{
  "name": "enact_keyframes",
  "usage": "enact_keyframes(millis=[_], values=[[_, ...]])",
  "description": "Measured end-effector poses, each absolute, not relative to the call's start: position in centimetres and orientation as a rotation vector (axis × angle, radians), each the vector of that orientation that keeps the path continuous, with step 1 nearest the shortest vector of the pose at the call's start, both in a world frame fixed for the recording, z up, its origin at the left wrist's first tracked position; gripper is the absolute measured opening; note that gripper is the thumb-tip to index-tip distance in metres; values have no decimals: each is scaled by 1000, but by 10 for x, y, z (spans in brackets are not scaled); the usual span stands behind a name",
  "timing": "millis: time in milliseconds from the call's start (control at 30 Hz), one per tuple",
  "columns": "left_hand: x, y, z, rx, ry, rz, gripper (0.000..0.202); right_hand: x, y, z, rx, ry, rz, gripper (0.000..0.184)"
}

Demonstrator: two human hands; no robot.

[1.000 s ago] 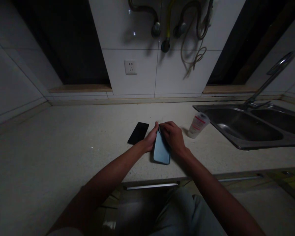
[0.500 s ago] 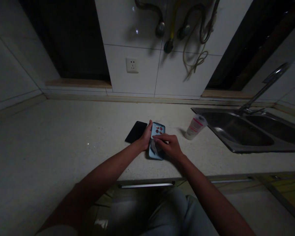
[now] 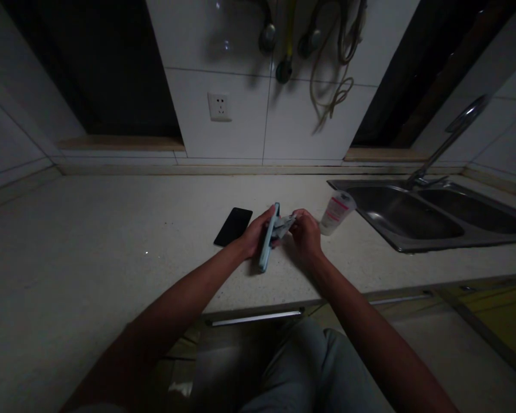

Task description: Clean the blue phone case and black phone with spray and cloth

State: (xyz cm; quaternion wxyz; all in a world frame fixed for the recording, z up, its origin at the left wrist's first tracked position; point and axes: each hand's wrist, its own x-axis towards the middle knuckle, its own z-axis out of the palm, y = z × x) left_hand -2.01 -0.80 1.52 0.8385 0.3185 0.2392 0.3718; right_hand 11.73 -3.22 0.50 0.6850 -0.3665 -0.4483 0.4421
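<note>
My left hand (image 3: 254,234) is closed around a light blue phone case (image 3: 266,245), which is tipped up so that its narrow side faces me. A crumpled greyish wipe or piece of paper (image 3: 282,226) sticks out from the right side of the case; its exact kind is hard to tell in the dim light. My right hand (image 3: 306,229) pinches the outer end of that piece. Just left of my left hand, a black phone (image 3: 233,226) lies flat on the counter. A clear plastic cup (image 3: 337,213) with pink print stands tilted-looking beyond my right hand.
The pale countertop (image 3: 112,229) runs along a tiled wall. A double steel sink (image 3: 408,246) with a faucet (image 3: 447,137) is at the right. On the wall are a socket (image 3: 219,107) and hanging hoses (image 3: 284,69). A drawer handle (image 3: 255,318) lies below the counter edge.
The phone case has turned from lying face-up to standing on edge. My right hand has moved off its face to the right, drawing the greyish piece outward. The view has shifted slightly.
</note>
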Motion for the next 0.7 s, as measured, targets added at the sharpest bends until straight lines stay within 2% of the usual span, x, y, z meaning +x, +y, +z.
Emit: enact_keyframes(millis=[233,700], values=[[-18,-7,10,672,483,887,9,118,-25,1,-782,-821,1092,13],[-21,0,14,533,611,970,9,133,-5,-18,-777,-820,1080,21]])
